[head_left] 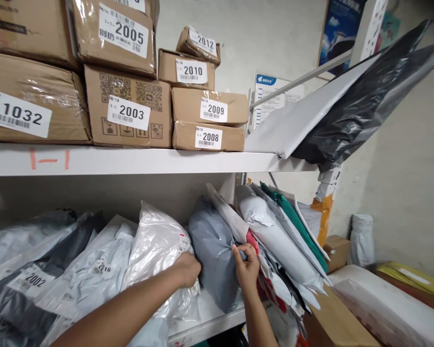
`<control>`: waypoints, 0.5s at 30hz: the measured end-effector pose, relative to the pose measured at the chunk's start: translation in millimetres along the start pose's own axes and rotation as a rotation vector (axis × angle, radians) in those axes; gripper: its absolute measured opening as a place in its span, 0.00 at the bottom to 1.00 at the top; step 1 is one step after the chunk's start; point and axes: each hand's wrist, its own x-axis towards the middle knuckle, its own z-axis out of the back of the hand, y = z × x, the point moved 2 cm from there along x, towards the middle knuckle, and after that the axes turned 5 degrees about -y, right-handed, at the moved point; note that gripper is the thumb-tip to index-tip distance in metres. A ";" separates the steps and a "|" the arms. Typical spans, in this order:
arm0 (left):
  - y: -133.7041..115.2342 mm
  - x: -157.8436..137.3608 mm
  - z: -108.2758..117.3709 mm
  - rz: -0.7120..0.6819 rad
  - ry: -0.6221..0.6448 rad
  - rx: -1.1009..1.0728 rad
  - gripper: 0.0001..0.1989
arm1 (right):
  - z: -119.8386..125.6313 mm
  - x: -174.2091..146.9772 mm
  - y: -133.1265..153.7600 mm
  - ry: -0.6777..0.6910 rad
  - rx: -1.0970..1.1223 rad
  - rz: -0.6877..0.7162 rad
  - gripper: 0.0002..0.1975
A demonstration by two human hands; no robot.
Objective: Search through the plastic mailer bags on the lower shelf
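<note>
A dark grey plastic mailer bag (211,255) stands on the lower shelf, bulging and leaning among other parcels. My right hand (246,265) pinches the right side of that bag between thumb and fingers. On its other side, my left hand (187,270) is closed in a fist between the grey bag and a white translucent plastic parcel (155,246). Its fingertips are turned away, so what they grip is hidden. Against the right hand leans a row of upright mailers, among them a white padded one (275,236) and a green one (300,229).
Above runs a white shelf edge (148,161), bearing numbered cardboard boxes (130,132). A black and white mailer (347,106) juts out over its right end. Bagged parcels (97,284) lie at lower left. Boxes (342,318) and a long white package (394,299) sit at lower right.
</note>
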 end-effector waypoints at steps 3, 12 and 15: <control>-1.0 4.1 -5.1 0.030 -0.016 -0.007 0.14 | -0.9 -0.7 0.5 0.000 -0.003 0.015 0.12; 25.6 5.2 5.9 0.029 -0.371 -0.660 0.12 | -3.7 -11.0 10.4 0.016 -0.026 0.031 0.11; 40.1 7.9 14.5 0.168 -0.656 -0.905 0.09 | -24.5 -30.1 33.2 0.029 -0.052 0.031 0.11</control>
